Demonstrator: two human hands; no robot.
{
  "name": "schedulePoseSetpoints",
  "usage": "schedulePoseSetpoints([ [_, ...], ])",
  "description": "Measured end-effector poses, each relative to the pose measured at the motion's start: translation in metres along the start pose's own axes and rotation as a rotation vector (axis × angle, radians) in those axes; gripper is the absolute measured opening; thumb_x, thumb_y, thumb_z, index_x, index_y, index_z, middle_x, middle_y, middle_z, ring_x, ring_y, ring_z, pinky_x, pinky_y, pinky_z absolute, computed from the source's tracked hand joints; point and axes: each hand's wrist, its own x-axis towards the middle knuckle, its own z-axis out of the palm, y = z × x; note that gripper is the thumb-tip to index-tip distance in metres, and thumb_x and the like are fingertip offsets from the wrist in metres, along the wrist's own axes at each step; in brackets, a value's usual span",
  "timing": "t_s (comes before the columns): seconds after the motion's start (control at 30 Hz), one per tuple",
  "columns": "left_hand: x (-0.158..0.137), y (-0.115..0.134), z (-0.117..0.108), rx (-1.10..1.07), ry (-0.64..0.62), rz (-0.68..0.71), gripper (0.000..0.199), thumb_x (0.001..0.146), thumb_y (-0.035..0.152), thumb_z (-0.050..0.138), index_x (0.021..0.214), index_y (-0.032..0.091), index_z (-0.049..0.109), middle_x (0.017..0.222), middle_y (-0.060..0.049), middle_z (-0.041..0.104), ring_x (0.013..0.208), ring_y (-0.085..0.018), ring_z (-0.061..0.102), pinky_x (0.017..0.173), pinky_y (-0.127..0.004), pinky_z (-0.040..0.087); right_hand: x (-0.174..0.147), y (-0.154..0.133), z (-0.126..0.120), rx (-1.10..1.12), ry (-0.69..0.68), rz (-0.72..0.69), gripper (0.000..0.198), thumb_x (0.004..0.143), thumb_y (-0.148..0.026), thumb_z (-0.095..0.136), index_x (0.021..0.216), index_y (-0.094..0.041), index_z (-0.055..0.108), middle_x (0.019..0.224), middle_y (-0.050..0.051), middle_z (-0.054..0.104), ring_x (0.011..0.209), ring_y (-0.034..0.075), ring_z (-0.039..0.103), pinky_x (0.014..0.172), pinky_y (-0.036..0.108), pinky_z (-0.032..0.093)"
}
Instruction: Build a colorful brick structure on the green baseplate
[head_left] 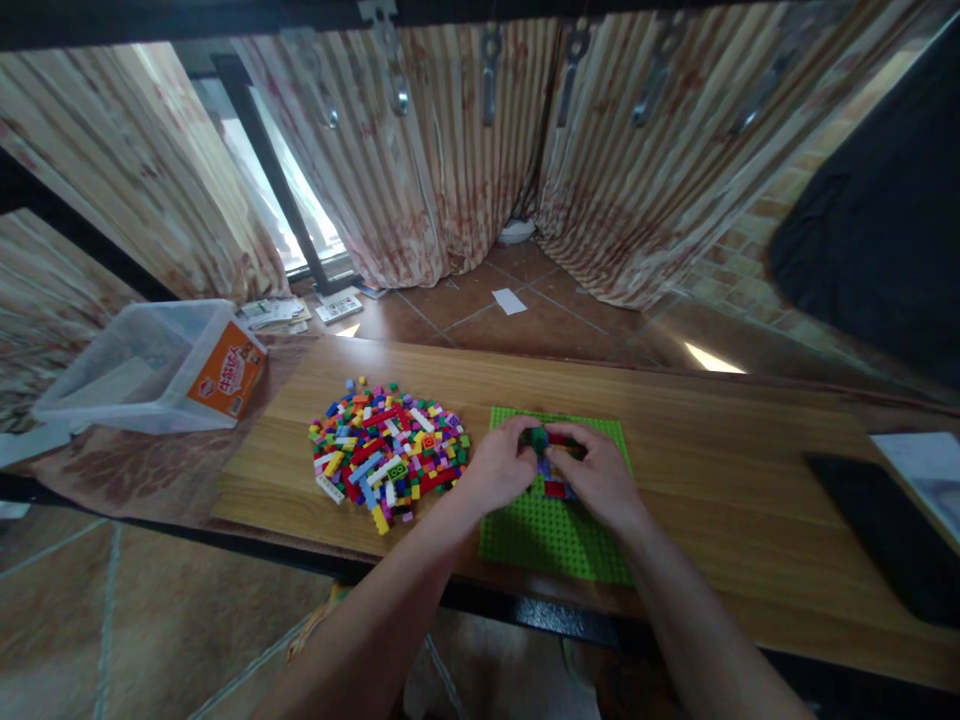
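A green studded baseplate (pixel 525 540) lies on the wooden board, with a small build of coloured toy bricks (pixel 555 489) near its middle. Over the build, my left hand (pixel 501 465) is closed, its thumb and fingers pinching a dark green toy brick (pixel 538 438). Facing it from the right, my right hand (pixel 600 475) is curled with thumb and forefinger close together at the upper part of the build. What its fingertips grip is hidden. Red, blue and yellow bricks show between the two hands.
A heap of loose toy bricks (pixel 390 450) lies left of the baseplate on the wooden board (pixel 712 470). A clear plastic box (pixel 142 370) with an orange label stands at the far left. On the right lies a flat black object (pixel 877 530) beside papers (pixel 926 470).
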Motion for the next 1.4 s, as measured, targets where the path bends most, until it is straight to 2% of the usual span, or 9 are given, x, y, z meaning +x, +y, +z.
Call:
schedulePoseSetpoints([
  [0.27,0.002,-0.002,-0.001,0.013,-0.022,-0.011,0.041,0.074,0.008,0.046,0.11,0.016,0.062,0.1,-0.005,0.067,0.093,-0.018,0.061,0.091,-0.031,0.048,-0.002,-0.004,-0.002,-0.054,0.004,-0.007,0.029,0.076,-0.032,0.056,0.1,-0.024,0.071,0.106,0.005,0.07,0.104,0.024,0.06,0.098,0.044,0.043],
  [0.57,-0.002,-0.002,0.0,0.004,0.037,-0.039,0.038,0.072,0.006,0.046,0.108,0.015,0.055,0.082,-0.001,0.062,0.073,-0.015,0.058,0.076,-0.028,0.048,-0.004,-0.012,-0.004,-0.102,0.016,-0.022,0.029,0.077,-0.032,0.055,0.099,-0.022,0.071,0.105,0.007,0.069,0.103,0.024,0.06,0.096,0.045,0.043],
  [0.9,-0.005,0.003,-0.001,0.004,0.034,-0.023,0.037,0.074,0.008,0.046,0.108,0.016,0.059,0.09,-0.003,0.064,0.082,-0.016,0.06,0.083,-0.029,0.049,-0.007,-0.013,-0.008,-0.091,0.057,-0.091,0.03,0.078,-0.034,0.057,0.102,-0.021,0.068,0.11,0.008,0.067,0.105,0.025,0.059,0.097,0.046,0.043],
  [1.2,-0.005,0.004,-0.001,0.024,0.043,0.013,0.041,0.074,0.007,0.046,0.11,0.015,0.061,0.103,-0.006,0.066,0.094,-0.018,0.061,0.093,-0.032,0.048,-0.007,-0.012,-0.009,-0.13,0.015,-0.109,0.025,0.081,-0.033,0.056,0.098,-0.021,0.068,0.104,0.008,0.068,0.101,0.025,0.059,0.094,0.046,0.044],
  [1.4,-0.004,0.002,0.001,0.037,0.053,0.038,0.04,0.074,0.007,0.046,0.109,0.015,0.062,0.106,-0.007,0.067,0.098,-0.018,0.061,0.095,-0.032,0.048,-0.009,-0.012,-0.007,-0.178,0.016,-0.191,0.029,0.084,-0.03,0.052,0.108,-0.023,0.066,0.111,0.007,0.067,0.107,0.025,0.057,0.096,0.047,0.042],
])
